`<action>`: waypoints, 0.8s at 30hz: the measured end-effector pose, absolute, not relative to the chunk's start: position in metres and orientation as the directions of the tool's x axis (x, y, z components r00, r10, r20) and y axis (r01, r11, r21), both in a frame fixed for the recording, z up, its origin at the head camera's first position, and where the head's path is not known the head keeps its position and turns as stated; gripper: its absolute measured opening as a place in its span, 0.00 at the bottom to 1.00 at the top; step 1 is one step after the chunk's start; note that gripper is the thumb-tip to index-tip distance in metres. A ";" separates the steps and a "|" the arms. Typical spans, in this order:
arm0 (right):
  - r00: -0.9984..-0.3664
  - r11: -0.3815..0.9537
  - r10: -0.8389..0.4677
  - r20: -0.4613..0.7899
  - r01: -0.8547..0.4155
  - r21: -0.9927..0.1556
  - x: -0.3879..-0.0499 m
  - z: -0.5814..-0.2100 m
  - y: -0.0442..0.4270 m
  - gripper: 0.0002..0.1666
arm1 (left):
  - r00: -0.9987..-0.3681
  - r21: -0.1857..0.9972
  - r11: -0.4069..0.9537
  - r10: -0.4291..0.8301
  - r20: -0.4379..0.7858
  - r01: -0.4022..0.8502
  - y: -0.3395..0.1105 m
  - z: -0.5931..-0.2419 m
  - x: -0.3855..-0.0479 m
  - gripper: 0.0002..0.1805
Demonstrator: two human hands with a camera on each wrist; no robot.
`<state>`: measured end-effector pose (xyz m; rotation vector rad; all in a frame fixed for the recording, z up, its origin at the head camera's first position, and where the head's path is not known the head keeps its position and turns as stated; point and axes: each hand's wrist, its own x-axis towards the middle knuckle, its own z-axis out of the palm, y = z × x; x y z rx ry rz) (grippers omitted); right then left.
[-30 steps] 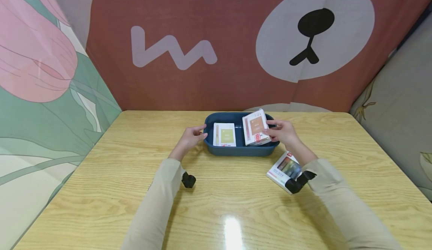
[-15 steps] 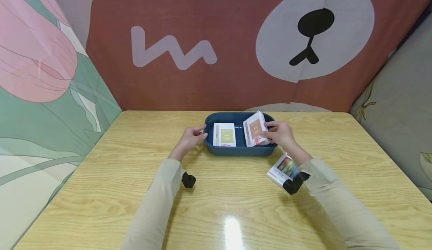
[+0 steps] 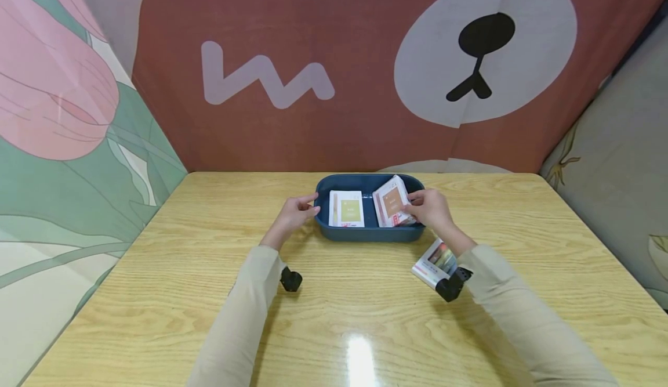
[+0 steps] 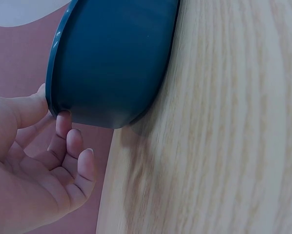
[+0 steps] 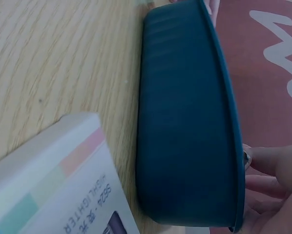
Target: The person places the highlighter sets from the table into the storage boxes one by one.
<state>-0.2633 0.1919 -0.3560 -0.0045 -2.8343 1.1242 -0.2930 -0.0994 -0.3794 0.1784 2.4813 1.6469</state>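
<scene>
A dark blue plastic bin (image 3: 371,235) stands at the back middle of the table. My left hand (image 3: 291,216) pinches its left rim; in the left wrist view the thumb of that hand (image 4: 38,170) lies at the rim of the bin (image 4: 107,63). My right hand (image 3: 434,209) holds the right edge of a white box with an orange label (image 3: 387,202), which leans tilted in the bin's right half. In the right wrist view the bin wall hides that box. Flat in the left half lies a white box with a yellow-green label (image 3: 345,208).
A white highlighter box (image 3: 434,264) lies on the table under my right wrist, in front of the bin; its printed "HIGHLIGHTER" side shows close up in the right wrist view. The wood table (image 3: 219,294) ends at a reddish-brown printed cloth (image 3: 313,137) behind.
My right hand has moved slightly left and down, and the orange-label box has gone lower into the bin, turning a little. The left hand stays on the rim.
</scene>
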 end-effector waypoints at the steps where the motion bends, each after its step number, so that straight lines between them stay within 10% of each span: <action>1: -0.995 0.746 0.032 0.093 -0.038 -0.665 -0.263 -0.356 0.192 0.18 | -0.981 0.922 0.387 0.185 -0.065 0.012 -0.099 -0.379 -0.293 0.24; 24: -0.972 0.830 -0.094 0.216 -0.196 -0.522 -0.262 -0.360 0.191 0.10 | -0.980 0.923 0.384 0.177 -0.092 -0.017 -0.100 -0.379 -0.292 0.24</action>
